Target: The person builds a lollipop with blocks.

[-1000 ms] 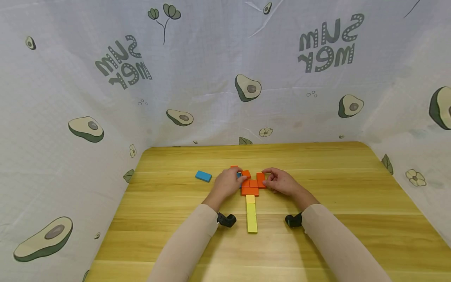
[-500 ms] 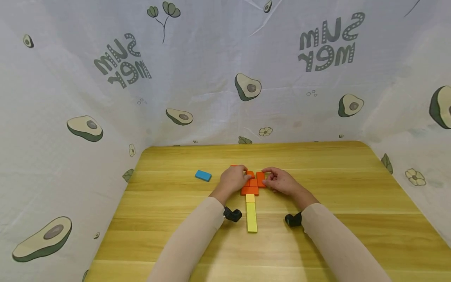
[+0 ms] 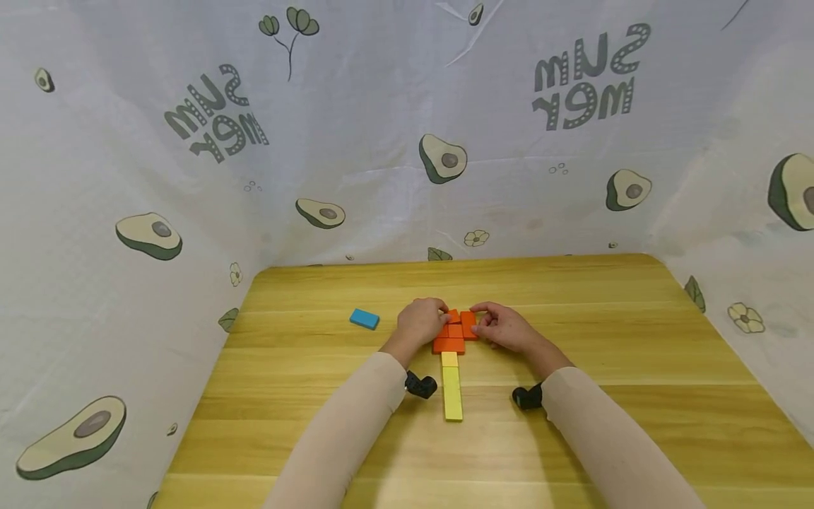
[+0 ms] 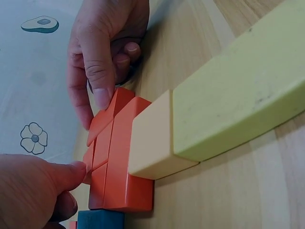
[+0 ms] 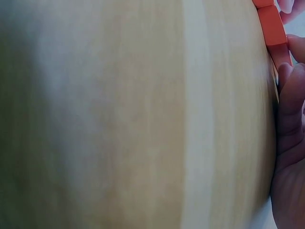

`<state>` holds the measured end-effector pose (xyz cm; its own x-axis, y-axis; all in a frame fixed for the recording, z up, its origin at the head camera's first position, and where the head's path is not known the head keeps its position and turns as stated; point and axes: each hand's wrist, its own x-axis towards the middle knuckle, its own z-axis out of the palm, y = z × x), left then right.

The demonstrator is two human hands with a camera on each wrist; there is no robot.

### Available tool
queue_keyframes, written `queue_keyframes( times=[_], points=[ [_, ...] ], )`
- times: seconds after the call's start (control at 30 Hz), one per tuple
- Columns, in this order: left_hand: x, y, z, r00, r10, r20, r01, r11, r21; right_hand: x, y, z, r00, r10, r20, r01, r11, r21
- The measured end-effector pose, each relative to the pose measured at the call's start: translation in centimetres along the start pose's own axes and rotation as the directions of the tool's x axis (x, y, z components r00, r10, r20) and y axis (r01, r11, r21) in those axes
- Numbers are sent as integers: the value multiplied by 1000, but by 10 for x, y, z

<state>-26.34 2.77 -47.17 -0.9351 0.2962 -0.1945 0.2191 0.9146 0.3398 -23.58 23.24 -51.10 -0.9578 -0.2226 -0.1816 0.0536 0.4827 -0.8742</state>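
Flat orange blocks form a cluster on the table, with a cream block (image 3: 449, 359) and a long yellow-green block (image 3: 452, 396) in line below it. My left hand (image 3: 420, 322) covers the cluster's left part, its thumb and index finger pinching a small orange block (image 3: 453, 317) at the top. On the other side, my right hand (image 3: 509, 329) grips an upright orange block (image 3: 468, 325) by its two ends, between thumb and index finger. Beneath the left hand, a blue block (image 4: 100, 219) shows in the left wrist view, mostly hidden from the head view.
One loose blue block (image 3: 364, 319) lies left of the cluster. The wooden table (image 3: 610, 438) meets a white printed cloth (image 3: 375, 162) at the back and sides. Both wrists carry a small black camera (image 3: 421, 385).
My left hand has moved right, and the small orange block at the top, first shifted right, now sits closer against the cluster. My right hand stays at its orange block.
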Motion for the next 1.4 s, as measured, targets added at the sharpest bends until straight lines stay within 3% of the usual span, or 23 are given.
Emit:
queue_keyframes(
  times=[0.43, 0.67, 0.87, 1.2, 1.4],
  points=[
    [0, 0, 3, 1000, 15, 5, -15, 1000, -22, -2, -6, 1, 1000, 8, -2, -8, 1000, -3],
    [1, -11, -2, 998, 22, -54, -26, 996, -86, -16, -29, -2, 1000, -18, 15, 18, 1000, 5],
    [6, -30, -10, 993, -56, -102, 38, 985, -170, -3, -2, -2, 999, -34, 7, 33, 999, 17],
    [11, -52, -3, 974, -182, -131, 144, 956, -257, -2, -1, 0, 1000, -6, -2, 6, 1000, -17],
    [13, -56, -3, 968, -201, -153, 144, 937, -318, -1, -1, 0, 1000, 0, -14, -1, 1000, -24]
  ],
)
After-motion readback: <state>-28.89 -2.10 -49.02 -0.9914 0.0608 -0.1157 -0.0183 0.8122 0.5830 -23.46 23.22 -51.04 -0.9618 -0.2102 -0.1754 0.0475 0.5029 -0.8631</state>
